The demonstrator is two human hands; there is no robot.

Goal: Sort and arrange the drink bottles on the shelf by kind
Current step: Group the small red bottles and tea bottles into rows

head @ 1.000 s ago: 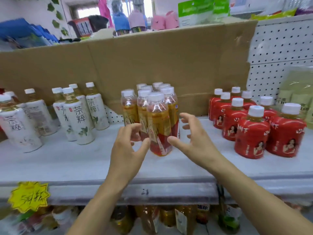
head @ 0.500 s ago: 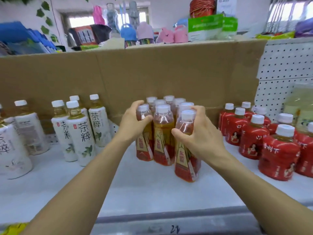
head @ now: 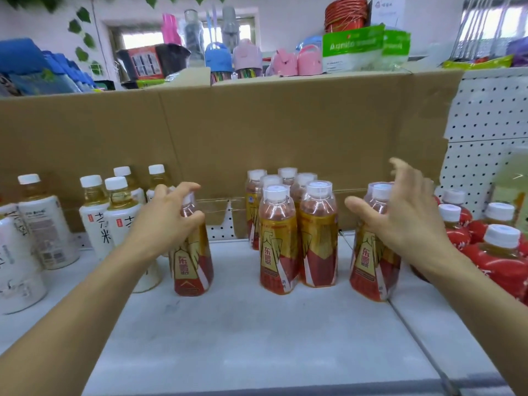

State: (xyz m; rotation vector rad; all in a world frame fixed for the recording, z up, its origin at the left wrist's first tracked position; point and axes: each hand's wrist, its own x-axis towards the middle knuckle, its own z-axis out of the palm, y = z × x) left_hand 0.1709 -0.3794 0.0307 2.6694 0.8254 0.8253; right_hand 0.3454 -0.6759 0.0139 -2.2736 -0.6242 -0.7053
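Left of the middle cluster (head: pixel 291 224) of gold-and-red bottles, and slightly nearer the shelf's (head: pixel 257 338) front edge, gripped one matching bottle (head: pixel 193 264) round neck and shoulder with the left hand (head: pixel 168 221); could not tell whether resting on the shelf or just lifted. Right of the cluster, at like depth, held the right hand (head: pixel 400 218) released, fingers spread and blurred, thumb beside the shoulder of a second matching bottle (head: pixel 371 267); could not tell whether touching.

Read as the step of arranging this one kind, with two bottles well apart from the cluster on either side; could not tell whether spreading them out or drawing them in. Judged the next move to call for a sure wrap of the right hand, then setting both upright among their own kind, not toppling such tall, narrow shapes.

Looked slim and clear, with reddish-amber drink, white caps under clear seals, gold labels, red bases.

Farther left of the cluster, just beside the gripped bottle, saw white-sleeved tea bottles (head: pixel 120 224); farther right, squat red bottles (head: pixel 497 252). Behind the cluster, noted a cardboard sheet (head: pixel 285 132) and a pegboard (head: pixel 491 115).
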